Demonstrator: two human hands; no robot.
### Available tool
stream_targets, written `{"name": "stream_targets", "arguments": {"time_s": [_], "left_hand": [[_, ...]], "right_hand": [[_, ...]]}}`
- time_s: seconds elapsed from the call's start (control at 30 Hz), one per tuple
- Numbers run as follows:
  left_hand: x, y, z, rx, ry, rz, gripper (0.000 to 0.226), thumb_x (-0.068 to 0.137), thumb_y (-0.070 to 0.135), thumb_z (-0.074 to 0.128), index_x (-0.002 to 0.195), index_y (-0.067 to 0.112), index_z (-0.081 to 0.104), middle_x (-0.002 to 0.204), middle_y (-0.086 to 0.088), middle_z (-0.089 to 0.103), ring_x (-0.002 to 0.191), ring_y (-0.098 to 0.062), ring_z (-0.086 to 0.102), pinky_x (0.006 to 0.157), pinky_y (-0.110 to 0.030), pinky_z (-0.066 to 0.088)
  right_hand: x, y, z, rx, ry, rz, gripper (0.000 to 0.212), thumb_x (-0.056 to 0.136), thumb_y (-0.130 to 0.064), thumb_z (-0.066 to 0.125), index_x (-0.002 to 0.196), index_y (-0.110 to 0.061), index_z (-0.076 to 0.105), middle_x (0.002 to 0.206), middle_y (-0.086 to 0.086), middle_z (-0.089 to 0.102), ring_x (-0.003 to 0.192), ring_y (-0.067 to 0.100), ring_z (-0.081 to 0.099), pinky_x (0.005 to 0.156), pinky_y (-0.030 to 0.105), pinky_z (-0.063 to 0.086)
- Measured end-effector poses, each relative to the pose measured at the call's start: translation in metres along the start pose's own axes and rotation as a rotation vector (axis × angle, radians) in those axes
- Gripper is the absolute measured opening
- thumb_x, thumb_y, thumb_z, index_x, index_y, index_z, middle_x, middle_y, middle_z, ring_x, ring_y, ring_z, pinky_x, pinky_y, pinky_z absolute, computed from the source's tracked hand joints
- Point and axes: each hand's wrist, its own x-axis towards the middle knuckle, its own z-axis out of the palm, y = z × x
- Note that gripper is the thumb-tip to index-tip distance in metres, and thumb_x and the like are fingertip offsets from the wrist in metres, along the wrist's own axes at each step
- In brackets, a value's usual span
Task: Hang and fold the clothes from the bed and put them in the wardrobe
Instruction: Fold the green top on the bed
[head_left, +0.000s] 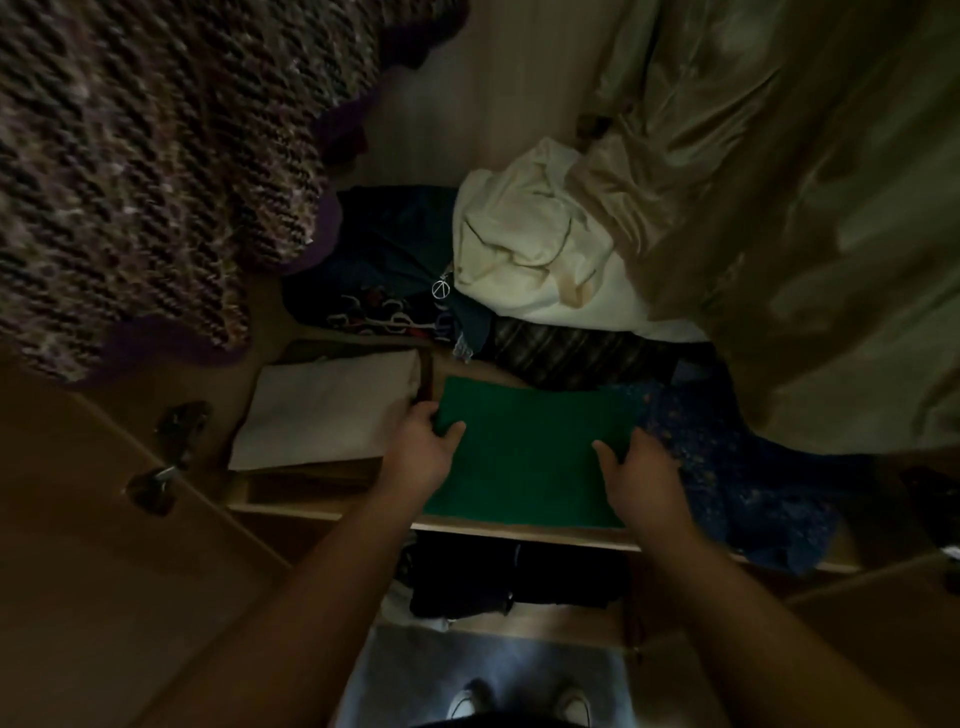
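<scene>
A folded green garment (530, 447) lies flat on the wardrobe shelf (519, 532), near its front edge. My left hand (423, 449) grips the garment's left edge, thumb on top and fingers tucked under it. My right hand (636, 475) holds the right edge the same way, thumb lying on the green cloth. Both forearms reach in from below. The wardrobe interior is dim.
A folded white cloth (327, 410) lies left of the green one. A blue patterned fabric (743, 467) lies right. Behind sit a cream bundle (530, 244) and dark clothes (384, 270). A knitted garment (140, 156) and an olive garment (805, 208) hang above. The door hinge (171, 452) is at left.
</scene>
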Motion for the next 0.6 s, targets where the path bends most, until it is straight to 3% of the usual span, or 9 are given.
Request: {"name": "stream_targets", "arguments": {"time_s": [0.03,0.1,0.2,0.27,0.4,0.6], "left_hand": [[-0.001,-0.002,0.001,0.042,0.007,0.003,0.040,0.094,0.026,0.066,0.129,0.012,0.052,0.110,-0.004,0.065,0.098,-0.024,0.065,0.082,-0.033,0.053],[-0.004,-0.003,0.000,0.163,0.062,0.075,0.048,0.094,0.028,0.064,0.136,0.017,0.045,0.120,-0.003,0.063,0.106,-0.025,0.063,0.088,-0.036,0.052],[-0.012,0.006,0.001,0.428,0.198,0.440,0.048,0.094,0.025,0.053,0.141,0.015,0.045,0.135,-0.008,0.054,0.125,-0.029,0.050,0.105,-0.041,0.042],[-0.013,0.013,0.011,0.580,0.150,0.624,0.055,0.094,0.030,0.045,0.146,0.014,0.042,0.149,-0.009,0.045,0.141,-0.030,0.034,0.118,-0.045,0.027],[-0.002,0.000,0.039,0.852,-0.136,0.486,0.066,0.099,0.058,0.021,0.158,0.031,0.011,0.167,-0.003,0.007,0.154,-0.025,-0.001,0.124,-0.049,0.004],[0.010,-0.009,0.051,0.876,-0.127,0.443,0.064,0.100,0.059,0.023,0.158,0.035,0.012,0.167,0.000,0.008,0.154,-0.023,-0.001,0.123,-0.051,-0.002]], "right_hand": [[0.001,0.000,0.001,-0.019,0.020,-0.011,0.049,0.096,-0.041,0.056,0.126,-0.002,0.051,0.116,0.017,0.058,0.102,0.032,0.058,0.081,0.038,0.049],[-0.001,-0.004,-0.003,-0.106,0.152,-0.088,0.065,0.093,-0.037,0.060,0.144,-0.004,0.037,0.135,0.018,0.047,0.122,0.034,0.047,0.099,0.043,0.044],[-0.006,-0.021,-0.005,-0.191,0.298,-0.412,0.061,0.092,-0.026,0.058,0.147,-0.007,0.038,0.146,0.016,0.040,0.134,0.034,0.037,0.112,0.046,0.034],[-0.006,-0.027,0.005,-0.270,0.233,-0.559,0.055,0.095,-0.030,0.049,0.146,-0.011,0.043,0.150,0.014,0.041,0.140,0.033,0.034,0.115,0.049,0.031],[0.004,-0.019,0.030,-0.504,0.031,-0.446,0.065,0.098,-0.053,0.023,0.153,-0.020,0.034,0.159,0.007,0.031,0.148,0.028,0.024,0.120,0.050,0.017],[0.014,-0.014,0.040,-0.497,-0.042,-0.374,0.068,0.097,-0.056,0.013,0.156,-0.025,0.024,0.162,0.001,0.025,0.150,0.023,0.016,0.122,0.045,0.011]]}}
